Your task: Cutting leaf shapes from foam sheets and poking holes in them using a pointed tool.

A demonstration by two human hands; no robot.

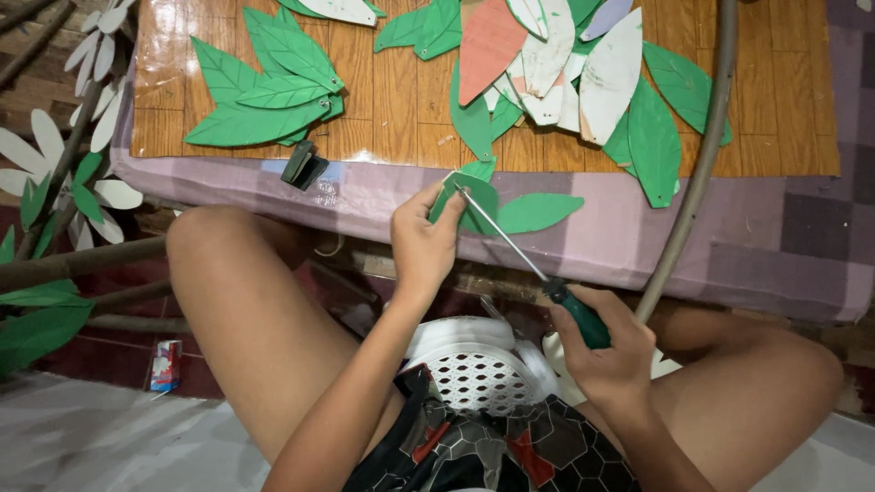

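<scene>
You sit on a white plastic stool with a perforated seat, knees spread, and your hands work just in front of you at the edge of the desk. Your right hand is closed tight around the green handle of a screwdriver, whose thin metal shaft runs up and to the left until its tip meets a green cut-out leaf. Your left hand is curled around that leaf, fingers pinching its lower edge and holding it upright near the desk's front rim. Just to the right of it a second green leaf lies flat on the lilac cloth that hangs over the desk edge. A grey curved hoop crosses from beside your right hand up towards the far right corner. Farther on, on the wooden desk top, a small dark green clip sits near the front edge, a pile of veined green leaves lies to the left, and a heap of white, green and one reddish leaf shapes lies towards the back right. At the far left, off the desk, branches with white and green leaves stand.
</scene>
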